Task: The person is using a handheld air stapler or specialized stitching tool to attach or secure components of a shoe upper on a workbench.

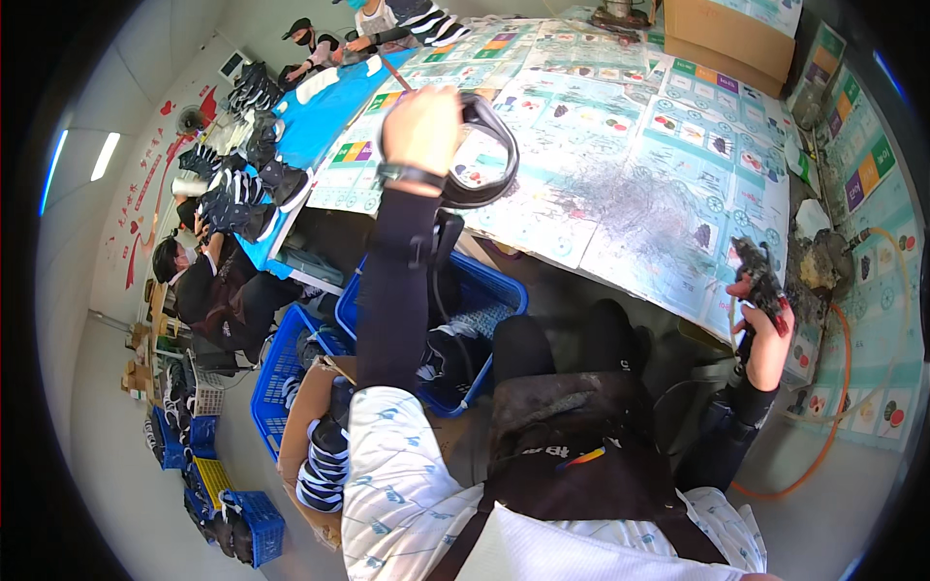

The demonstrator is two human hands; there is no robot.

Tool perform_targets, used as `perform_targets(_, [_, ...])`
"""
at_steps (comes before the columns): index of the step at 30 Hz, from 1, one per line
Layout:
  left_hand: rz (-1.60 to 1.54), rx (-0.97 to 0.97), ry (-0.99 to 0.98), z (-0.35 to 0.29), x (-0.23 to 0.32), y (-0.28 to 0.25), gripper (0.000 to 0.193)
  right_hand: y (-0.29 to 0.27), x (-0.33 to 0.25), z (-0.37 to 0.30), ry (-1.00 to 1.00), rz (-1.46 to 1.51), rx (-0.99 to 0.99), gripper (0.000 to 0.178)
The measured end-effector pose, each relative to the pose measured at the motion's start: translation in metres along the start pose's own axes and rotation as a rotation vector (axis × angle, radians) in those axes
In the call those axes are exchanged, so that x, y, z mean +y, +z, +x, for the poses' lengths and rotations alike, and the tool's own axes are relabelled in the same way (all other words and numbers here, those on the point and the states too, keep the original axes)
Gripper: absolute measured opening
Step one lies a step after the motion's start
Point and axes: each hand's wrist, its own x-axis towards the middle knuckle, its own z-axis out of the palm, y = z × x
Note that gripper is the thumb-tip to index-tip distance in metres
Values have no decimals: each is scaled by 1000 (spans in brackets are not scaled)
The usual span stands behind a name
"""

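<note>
My left hand (423, 131) is raised over the near left part of the table, its back showing and its fingers curled. A thick black loop (511, 155) is right beside it, with the table covering showing through its middle. A thin brown stick (395, 73) juts up past the knuckles. The fingertips are hidden, so what they grip is unclear. At the table's right edge, my right hand (767, 339) closes around a frayed black clump (759, 269). Some red shows at its fingertips.
The table (552, 218) has a printed, black-smudged covering. A cardboard box (728, 41) stands at its far right. Blue baskets (504, 281) and an open carton (295, 426) of striped shoes stand low left. An orange hose (847, 387) hangs right. Other people (218, 290) work at left and behind.
</note>
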Motion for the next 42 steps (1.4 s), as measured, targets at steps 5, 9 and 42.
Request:
perform_targets(5, [-230, -291, 412, 45, 113, 61, 16, 24, 0, 4, 53, -34, -110, 28])
perform_targets(9, [-510, -437, 357, 58, 179, 100, 26, 24, -5, -3, 87, -3, -80, 32])
perform_targets(42, [-660, -746, 204, 83, 182, 158, 59, 67, -2, 6, 31, -52, -72, 36])
